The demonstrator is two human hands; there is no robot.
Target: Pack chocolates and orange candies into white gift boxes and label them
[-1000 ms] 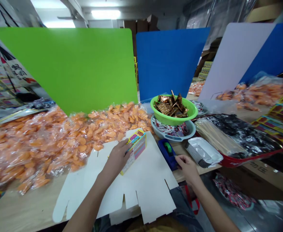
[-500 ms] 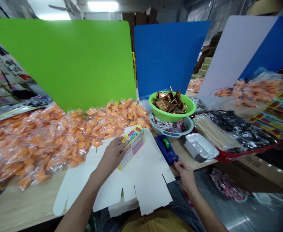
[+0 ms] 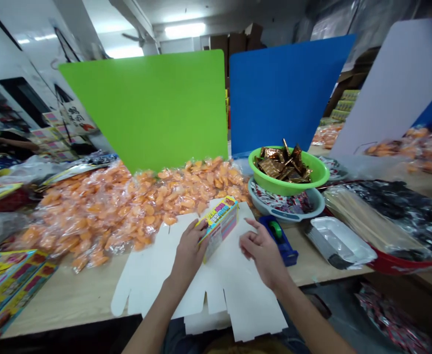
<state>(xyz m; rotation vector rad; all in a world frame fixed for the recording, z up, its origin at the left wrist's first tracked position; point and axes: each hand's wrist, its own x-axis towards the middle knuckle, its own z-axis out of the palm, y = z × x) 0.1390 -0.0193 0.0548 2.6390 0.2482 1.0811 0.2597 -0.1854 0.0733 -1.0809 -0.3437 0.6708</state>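
A packing workshop: bagged sweets (image 3: pixel 142 211) and cartons (image 3: pixel 238 43).

A green bowl (image 3: pixel 288 180) of bronze sachets (image 3: pixel 282 164) sits in a pale basin (image 3: pixel 263 209); bagged orange sweets (image 3: pixel 127 206) spread along the bench (image 3: pixel 53 290) before green (image 3: pixel 145 108) and blue boards (image 3: pixel 290 93).

A die-cut cardboard sheet (image 3: pixel 238 314) is laid at the front of the desk (image 3: pixel 53 300), and a printed carton (image 3: pixel 219 228) is held upright on it. Plastic bags of sweets (image 3: pixel 127 211) are heaped behind the sheet. A tape dispenser (image 3: pixel 277 239) is placed to its right, with a foil tray (image 3: pixel 337 241) further right. A basin of wrapped sweets (image 3: pixel 288 172) is stacked on a bowl (image 3: pixel 275 212) behind the dispenser.
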